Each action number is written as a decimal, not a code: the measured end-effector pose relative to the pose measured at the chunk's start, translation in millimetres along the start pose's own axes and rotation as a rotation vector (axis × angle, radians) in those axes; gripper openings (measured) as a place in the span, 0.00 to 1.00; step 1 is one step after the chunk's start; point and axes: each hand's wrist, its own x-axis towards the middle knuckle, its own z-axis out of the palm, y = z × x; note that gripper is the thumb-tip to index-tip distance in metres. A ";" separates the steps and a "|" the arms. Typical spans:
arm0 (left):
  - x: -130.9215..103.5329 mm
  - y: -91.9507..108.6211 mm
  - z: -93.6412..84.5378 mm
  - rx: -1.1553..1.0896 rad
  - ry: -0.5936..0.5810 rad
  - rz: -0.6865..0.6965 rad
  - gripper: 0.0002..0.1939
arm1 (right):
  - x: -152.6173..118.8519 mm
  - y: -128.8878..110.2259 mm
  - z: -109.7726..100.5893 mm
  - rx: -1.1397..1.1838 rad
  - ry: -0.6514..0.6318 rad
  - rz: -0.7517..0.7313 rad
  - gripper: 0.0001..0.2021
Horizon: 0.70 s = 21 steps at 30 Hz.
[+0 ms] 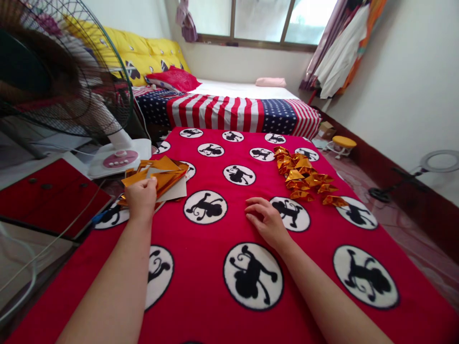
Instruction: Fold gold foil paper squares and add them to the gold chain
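My left hand (140,195) is closed at the near side of a loose stack of gold foil paper sheets (168,167), its thumb and fingers pinching at the paper. A pale sheet backing (175,190) shows under the gold ones. How many sheets are between the fingers is hidden. My right hand (264,219) rests on the red cloth with its fingers stretched and holds nothing. Beyond it, to the right, lies a cluster of several folded gold foil paper pieces (299,176), apart from the hand.
The table wears a red cloth (211,243) with monkey prints in white circles. A fan (118,153) stands close on the left, beside a red-fronted cabinet (50,191). A bed (229,112) lies past the far edge; a yellow stool (344,142) and ring-light stand (439,161) are right.
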 end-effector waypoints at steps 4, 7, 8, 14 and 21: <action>3.1 8.7 -0.3 -0.198 0.219 -0.104 0.12 | -0.3 0.7 0.1 0.004 0.002 0.001 0.06; -5.1 35.7 -8.6 -0.255 0.417 -0.061 0.14 | -0.2 0.3 -0.2 0.012 0.004 0.001 0.06; -12.0 48.4 -10.7 -0.277 0.456 0.017 0.15 | -0.1 0.0 -0.4 0.015 0.003 0.001 0.06; -78.5 110.7 10.4 -0.533 -0.528 0.418 0.16 | -0.5 -0.6 -0.8 0.074 0.092 0.028 0.10; -106.6 99.3 34.3 -0.438 -1.109 0.493 0.11 | -3.9 4.9 0.3 0.123 0.082 -0.008 0.27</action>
